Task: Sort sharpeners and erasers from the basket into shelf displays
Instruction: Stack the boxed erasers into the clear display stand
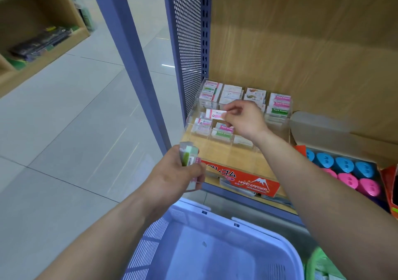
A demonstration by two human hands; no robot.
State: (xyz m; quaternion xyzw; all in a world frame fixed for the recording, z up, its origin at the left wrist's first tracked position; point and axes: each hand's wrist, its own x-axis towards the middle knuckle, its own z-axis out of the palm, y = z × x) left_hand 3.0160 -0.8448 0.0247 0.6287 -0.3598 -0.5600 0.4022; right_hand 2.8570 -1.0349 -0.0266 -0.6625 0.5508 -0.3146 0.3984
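Note:
My right hand (244, 118) pinches a white eraser with a pink label (215, 114) over the left middle compartments of the clear tiered eraser display (226, 148) on the shelf. Several wrapped erasers fill the display's back and middle rows; its front row looks bare. My left hand (174, 174) grips a small stack of erasers (189, 157), green and pink wrapped, just left of the display's red front label (247, 181). The pale blue basket (215, 219) sits below my arms, and its visible inside looks bare.
Blue and pink sharpeners (344, 172) fill an orange box to the right of the display. A perforated blue shelf upright (189, 42) stands left of the display. A wooden shelf unit (32, 32) stands across the tiled aisle. Green packaging (321, 264) lies at bottom right.

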